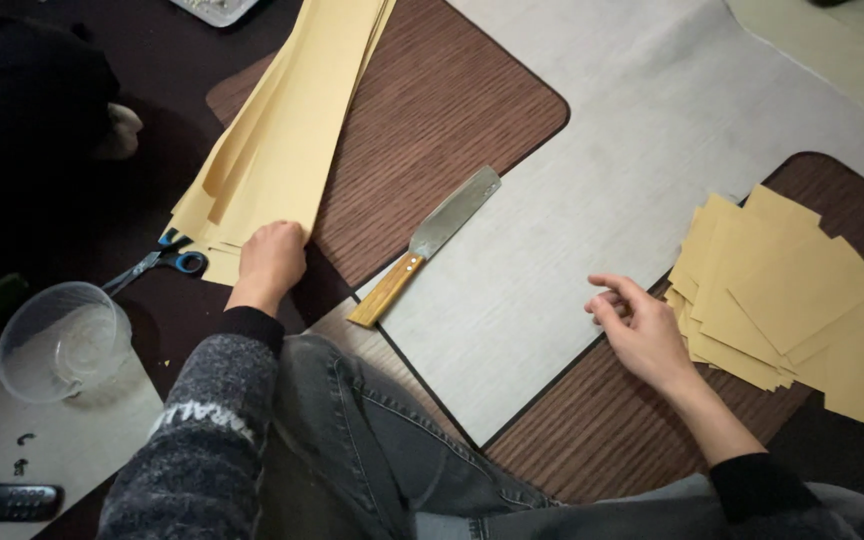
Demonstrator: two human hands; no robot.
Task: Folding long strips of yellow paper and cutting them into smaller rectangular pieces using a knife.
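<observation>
- Fingers (pixel 607 300) of the right hand (pixel 642 335): loosely curled and spread, grasping nothing; the hand hovers over the edge where the grey mat (pixel 602 190) meets the wood-grain board (pixel 592 440), just left of the pile of cut yellow sheets (pixel 792 300).
- Left hand (pixel 270 260): closed down on the near end of the stack of long yellow paper strips (pixel 292 130); knuckles face the camera, so the fingertips are hidden and the exact grip cannot be told.
- Stack of long strips: runs from the left hand up and away to the top edge of the view, lying partly on a second wood-grain board (pixel 432 120).
- Knife (pixel 427 245): broad flat metal blade, wooden handle; lies untouched between the two hands, blade on the grey mat, handle pointing toward the person.
- Scissors (pixel 157 262): blue handles, partly tucked under the near corner of the strips, just left of the left hand.
- Clear plastic cup (pixel 60 340): stands at lower left, near the scissors.
- Remote control (pixel 2 500): dark, at the bottom-left corner.
- Person's legs in grey jeans (pixel 372 450): occupy the lower centre of the view.
</observation>
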